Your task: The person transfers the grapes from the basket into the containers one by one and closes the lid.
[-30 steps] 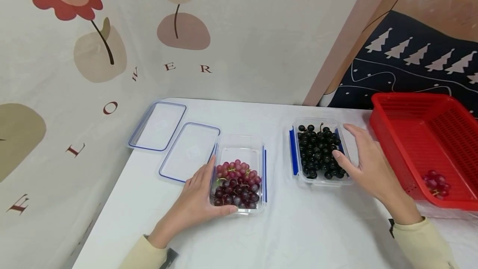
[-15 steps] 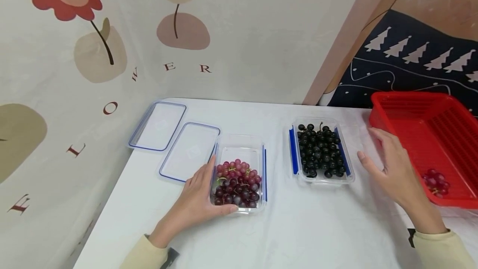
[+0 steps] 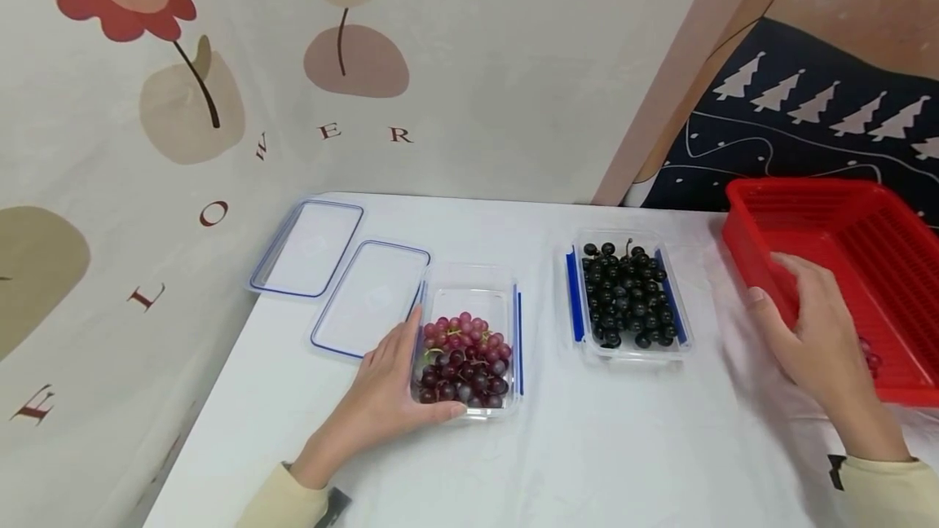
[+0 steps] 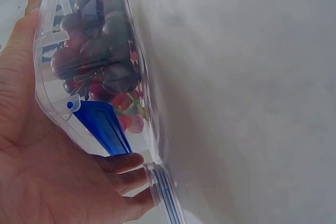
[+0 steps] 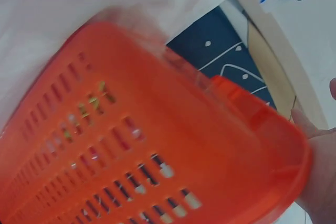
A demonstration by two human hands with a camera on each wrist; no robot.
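Observation:
My left hand (image 3: 389, 393) holds the near-left corner of a clear plastic food container (image 3: 469, 274), thumb along the near wall, fingers along the left side. Pink grapes (image 3: 469, 332) lie behind dark red grapes (image 3: 465, 385) in its near part. In the left wrist view, my fingertips touch the side by the blue latch (image 4: 105, 124). My right hand (image 3: 822, 341), with nothing in it, is over the near-left rim of a red plastic basket (image 3: 807, 184). It partly hides a small bunch of pink grapes (image 3: 870, 357) inside. The basket's slotted wall (image 5: 173, 119) fills the right wrist view.
Between the left container and the basket stands a second clear container (image 3: 638, 354) full of black grapes (image 3: 627, 300), its blue latches hanging down. Two blue-edged clear lids (image 3: 374, 296) lie at the back left of the white table (image 3: 587, 438). A printed cloth hangs behind.
My right hand has moved right, from the side of the black grape container to the basket's rim. My left hand keeps its place on the left container.

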